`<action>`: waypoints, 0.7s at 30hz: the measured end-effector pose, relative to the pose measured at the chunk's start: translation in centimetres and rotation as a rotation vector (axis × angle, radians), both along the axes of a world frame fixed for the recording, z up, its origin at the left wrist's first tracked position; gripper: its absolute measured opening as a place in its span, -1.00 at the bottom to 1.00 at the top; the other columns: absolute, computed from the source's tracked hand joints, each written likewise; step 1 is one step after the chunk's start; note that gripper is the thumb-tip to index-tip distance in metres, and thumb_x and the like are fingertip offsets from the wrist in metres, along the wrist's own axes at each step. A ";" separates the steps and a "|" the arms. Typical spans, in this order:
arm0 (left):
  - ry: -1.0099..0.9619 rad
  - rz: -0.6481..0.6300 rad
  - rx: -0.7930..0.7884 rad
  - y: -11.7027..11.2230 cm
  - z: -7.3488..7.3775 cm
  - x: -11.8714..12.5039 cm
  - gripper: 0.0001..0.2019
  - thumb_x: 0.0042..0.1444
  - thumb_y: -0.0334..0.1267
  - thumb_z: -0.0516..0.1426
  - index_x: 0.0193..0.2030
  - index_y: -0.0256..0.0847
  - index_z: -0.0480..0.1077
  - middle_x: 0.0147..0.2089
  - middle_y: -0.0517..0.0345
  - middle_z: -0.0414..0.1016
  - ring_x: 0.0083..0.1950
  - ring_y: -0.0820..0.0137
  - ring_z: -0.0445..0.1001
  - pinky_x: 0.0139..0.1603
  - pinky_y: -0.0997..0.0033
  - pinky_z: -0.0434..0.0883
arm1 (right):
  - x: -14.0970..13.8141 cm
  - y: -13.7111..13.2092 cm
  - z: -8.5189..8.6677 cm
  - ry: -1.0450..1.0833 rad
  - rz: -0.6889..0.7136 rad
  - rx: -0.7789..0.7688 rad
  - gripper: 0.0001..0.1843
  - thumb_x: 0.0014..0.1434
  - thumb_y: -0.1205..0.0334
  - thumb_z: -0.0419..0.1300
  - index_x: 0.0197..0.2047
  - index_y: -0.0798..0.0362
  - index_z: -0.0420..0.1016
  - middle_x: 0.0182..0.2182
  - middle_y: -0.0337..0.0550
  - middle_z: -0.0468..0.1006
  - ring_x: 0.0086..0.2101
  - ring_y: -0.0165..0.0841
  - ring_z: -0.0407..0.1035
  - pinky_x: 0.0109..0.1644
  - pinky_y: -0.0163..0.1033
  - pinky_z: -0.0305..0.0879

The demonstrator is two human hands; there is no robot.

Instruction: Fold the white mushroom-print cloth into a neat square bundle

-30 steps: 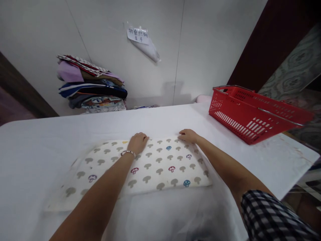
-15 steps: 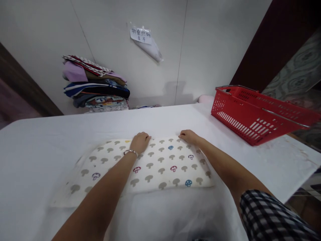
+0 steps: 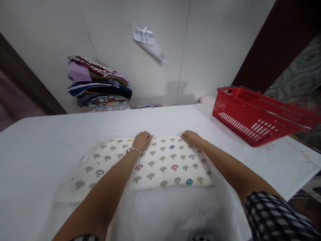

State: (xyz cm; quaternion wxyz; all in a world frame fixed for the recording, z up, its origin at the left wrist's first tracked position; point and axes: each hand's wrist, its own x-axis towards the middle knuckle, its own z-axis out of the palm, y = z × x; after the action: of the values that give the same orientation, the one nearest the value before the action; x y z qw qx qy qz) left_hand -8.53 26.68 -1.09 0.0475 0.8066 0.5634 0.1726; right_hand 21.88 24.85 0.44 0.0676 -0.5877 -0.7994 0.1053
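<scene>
head view, single entry.

- mushroom-print cloth [image 3: 155, 164]: cream, with grey mushrooms and a few in red, blue and purple. it lies flat and folded on the table, near the front edge and in the middle, with its long side running left to right.
- left hand [image 3: 142, 141]: rests on the far edge of the cloth, left of centre. the fingers are curled under, knuckles up. the fingertips are hidden, so it cannot be told whether they pinch the edge or only press on it.
- bracelet [image 3: 133, 150]: thin, silver-coloured, on the left wrist.
- right hand [image 3: 190, 137]: at the far edge of the cloth near its right corner, palm down, fingers bent and touching the fabric. whether it has hold of the cloth cannot be told.
- checked sleeve [image 3: 276, 217]: dark and white, on the right arm at the lower right.
- table [image 3: 37, 150]: covered in white.
- red basket [image 3: 253, 117]: plastic, with metal handles, on the table's right side, well apart from the cloth.
- stack of folded cloths [image 3: 100, 83]: mixed colours, behind the table at the left, against the wall.
- paper note [image 3: 143, 36]: handwritten, stuck to the wall above.
</scene>
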 end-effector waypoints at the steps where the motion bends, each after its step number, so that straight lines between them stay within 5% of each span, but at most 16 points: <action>1: -0.005 0.003 -0.003 0.1 -0.1 0.1 -0.70 0.21 -0.17 -0.07 -0.35 -0.21 0.43 -0.24 0.02 0.47 -0.14 0.26 0.38 -0.12 0.29 0.29 | 0.0 -0.2 0.1 -0.007 0.003 -0.003 -0.69 0.27 0.12 -0.04 -0.26 -0.01 0.50 -0.24 -0.09 0.51 -0.20 -0.29 0.36 -0.18 -0.29 0.18; 8: -0.061 0.070 -0.105 -1.0 1.5 -1.3 -0.68 0.20 -0.12 -0.01 -0.04 -0.19 0.43 -0.01 0.06 0.47 0.03 0.25 0.37 0.04 0.29 0.24 | 0.4 -0.7 0.2 -0.084 -0.017 -0.058 -0.67 0.25 0.06 -0.04 -0.21 0.04 0.48 -0.20 0.02 0.53 -0.20 -0.21 0.39 -0.17 -0.19 0.21; 13: -0.040 0.497 -0.027 -3.7 3.7 -10.8 -0.66 0.19 -0.10 0.00 0.04 -0.15 0.37 0.10 -0.01 0.40 0.14 0.19 0.31 0.13 0.20 0.20 | 1.8 0.6 -0.6 -0.170 -0.132 -0.175 -0.47 0.17 -0.21 -0.06 -0.11 0.01 0.47 -0.13 0.10 0.52 -0.13 -0.07 0.40 -0.12 -0.08 0.24; 16: -0.020 0.765 -0.120 -5.7 4.2 -17.0 -0.54 0.15 0.02 -0.01 0.09 -0.20 0.34 0.15 -0.12 0.35 0.18 0.10 0.28 0.07 0.17 0.27 | 2.5 1.3 -0.9 -0.157 -0.127 -0.210 -0.40 0.11 -0.26 -0.04 -0.12 0.05 0.49 -0.09 0.13 0.51 -0.09 -0.05 0.39 -0.06 -0.06 0.24; 21: -0.064 0.839 -0.353 -6.2 3.2 -19.8 -0.48 0.05 0.13 0.04 -0.12 -0.30 0.46 -0.08 -0.20 0.52 -0.05 0.11 0.48 -0.16 0.32 0.38 | 2.8 2.5 -0.3 -0.093 -0.050 -0.306 -0.37 -0.01 -0.29 0.05 -0.24 0.12 0.53 -0.13 0.13 0.53 -0.08 0.02 0.38 0.01 -0.03 0.23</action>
State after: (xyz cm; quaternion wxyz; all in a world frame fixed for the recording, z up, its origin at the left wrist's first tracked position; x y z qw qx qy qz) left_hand -28.37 20.48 2.11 0.1274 0.4825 0.8604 0.1031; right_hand 24.64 27.32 0.11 -0.0573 -0.6153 -0.7612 0.1968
